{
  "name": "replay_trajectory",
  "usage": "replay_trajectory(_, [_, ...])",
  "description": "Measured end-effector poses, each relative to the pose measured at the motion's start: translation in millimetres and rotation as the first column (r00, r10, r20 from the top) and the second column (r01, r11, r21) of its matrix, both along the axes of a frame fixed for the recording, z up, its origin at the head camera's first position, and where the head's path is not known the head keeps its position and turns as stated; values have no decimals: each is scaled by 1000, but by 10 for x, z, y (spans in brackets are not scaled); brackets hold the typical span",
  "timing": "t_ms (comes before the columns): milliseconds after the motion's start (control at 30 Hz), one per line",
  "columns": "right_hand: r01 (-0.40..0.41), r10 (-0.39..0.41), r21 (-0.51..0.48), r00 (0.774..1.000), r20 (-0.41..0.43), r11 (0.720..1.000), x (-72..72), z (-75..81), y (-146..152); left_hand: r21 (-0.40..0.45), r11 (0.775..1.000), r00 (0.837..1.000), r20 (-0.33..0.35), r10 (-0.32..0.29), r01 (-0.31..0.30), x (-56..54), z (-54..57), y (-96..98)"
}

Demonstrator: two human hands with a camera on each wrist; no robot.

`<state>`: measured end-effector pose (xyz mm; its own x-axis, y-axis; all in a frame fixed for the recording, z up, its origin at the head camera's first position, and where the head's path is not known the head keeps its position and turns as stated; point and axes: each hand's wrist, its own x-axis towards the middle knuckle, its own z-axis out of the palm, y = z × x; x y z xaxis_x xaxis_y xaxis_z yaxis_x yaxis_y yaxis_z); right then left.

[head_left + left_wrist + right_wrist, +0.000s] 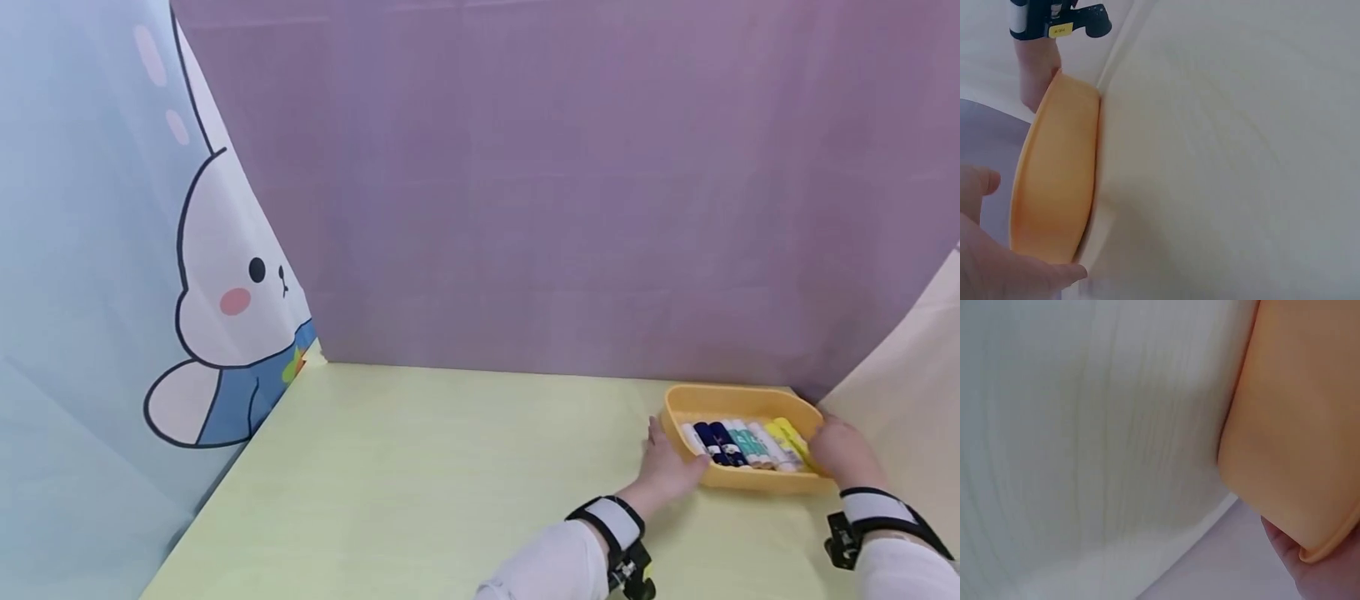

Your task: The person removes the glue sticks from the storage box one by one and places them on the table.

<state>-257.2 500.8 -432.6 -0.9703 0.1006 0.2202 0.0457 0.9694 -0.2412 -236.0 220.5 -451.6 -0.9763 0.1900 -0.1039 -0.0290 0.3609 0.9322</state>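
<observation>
A yellow-orange plastic tray (765, 478) with rounded corners sits on the table at the far right in the head view. Inside it lies a row of several small cylindrical sticks (742, 442) in white, navy, teal and yellow. My left hand (671, 467) is at the tray's left end, fingers spread and the thumb by the near corner. In the left wrist view that thumb (1054, 275) lies straight along the tray's end. My right hand (847, 450) grips the right end, its fingers (1282, 544) under the lip in the right wrist view.
The pale yellow-green table (450, 467) stretches left of the tray. A purple backdrop (562, 208) rises close behind it. A pale cloth (915, 375) hangs at the right, and a blue cloth with a cartoon animal (75, 292) hangs at the left.
</observation>
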Motion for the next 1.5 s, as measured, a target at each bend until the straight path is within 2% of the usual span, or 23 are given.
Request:
replay_trajectory(100, [50, -50, -5, 998, -30, 999, 15, -24, -75, 27, 999, 999, -9, 32, -32, -2, -11, 47])
replay_trajectory(300, [109, -110, -20, 993, -31, 994, 18, -10, -219, 12, 999, 998, -54, 39, -38, -11, -9, 66])
replay_trajectory(500, [117, -118, -31, 993, -28, 993, 61, -34, -281, 62, 997, 999, -28, 37, -35, 23, -3, 18])
replay_trajectory(800, [194, -189, -50, 978, 90, 980, 31, -12, -427, 84, 996, 1000, -22, 15, -13, 4, -16, -173])
replay_trajectory(1033, [199, -190, -47, 970, 150, 979, 11, -18, -560, 96, 995, 999, -35, 27, -24, 26, -44, -344])
replay_trajectory(1200, [202, -192, -35, 963, 190, 979, 16, -6, -663, 108, 994, 998, -60, 12, -5, 31, -80, -458])
replay_trajectory(1400, [192, -182, -41, 967, 180, 981, 23, 29, -782, 77, 997, 991, -137, 4, 6, 18, -119, -550])
replay_trajectory(1500, [165, -154, -45, 970, 189, 985, 21, 56, -858, 69, 998, 990, -144, 9, 1, 24, -128, -619])
